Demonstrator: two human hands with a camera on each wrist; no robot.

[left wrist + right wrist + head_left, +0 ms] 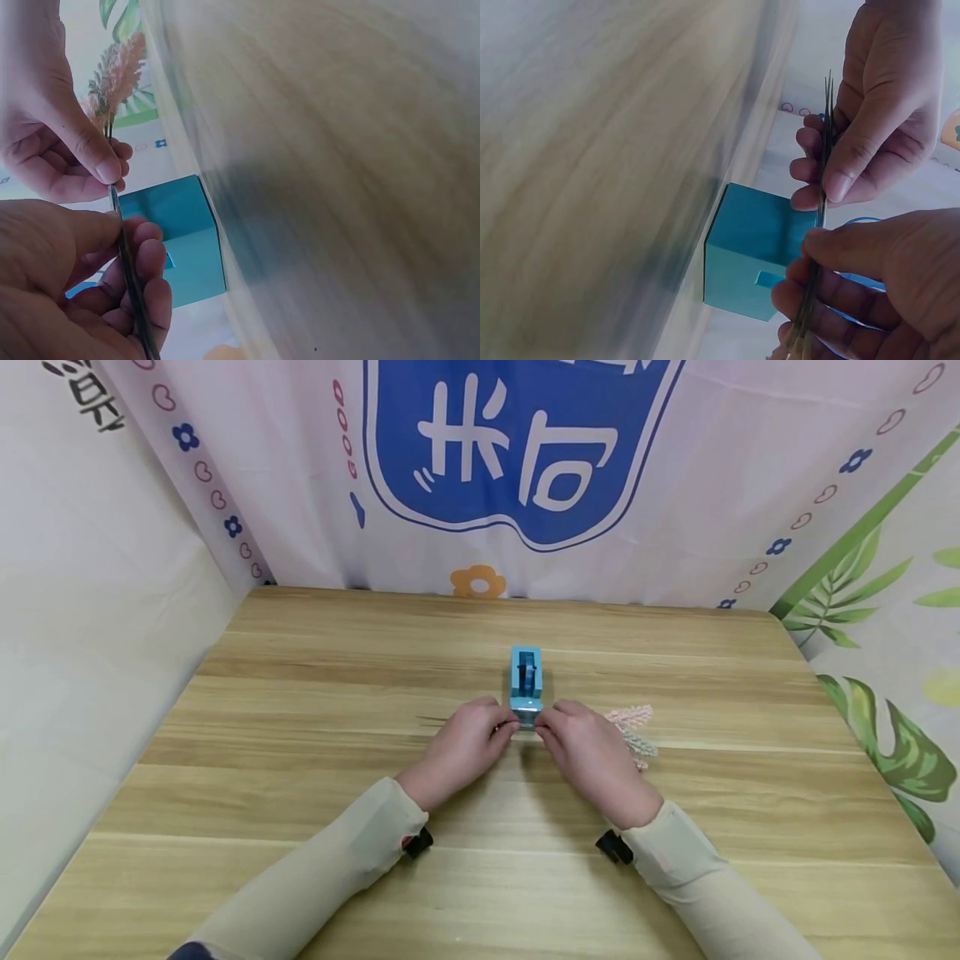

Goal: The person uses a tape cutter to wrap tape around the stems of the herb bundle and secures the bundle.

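A small bunch of artificial flower stems (131,277) lies level across both hands, in front of a blue tape dispenser (527,702). My left hand (465,739) grips the bare-stem side, thumb pressed against curled fingers. On the flower side, my right hand (588,756) pinches the same stems. Pink and pale green flower heads (633,717) stick out past the right hand; thin stem ends (829,94) extend beyond the left. Between the fingertips, at the dispenser's front, something clear and shiny shows; whether it is tape on the stems I cannot tell.
The wood-grain table (300,777) extends around both hands. Behind its far edge hangs a printed curtain (300,485) with a blue emblem, and a leaf-patterned cloth (892,710) hangs on the right. Black wrist cameras (615,847) sit under the sleeves.
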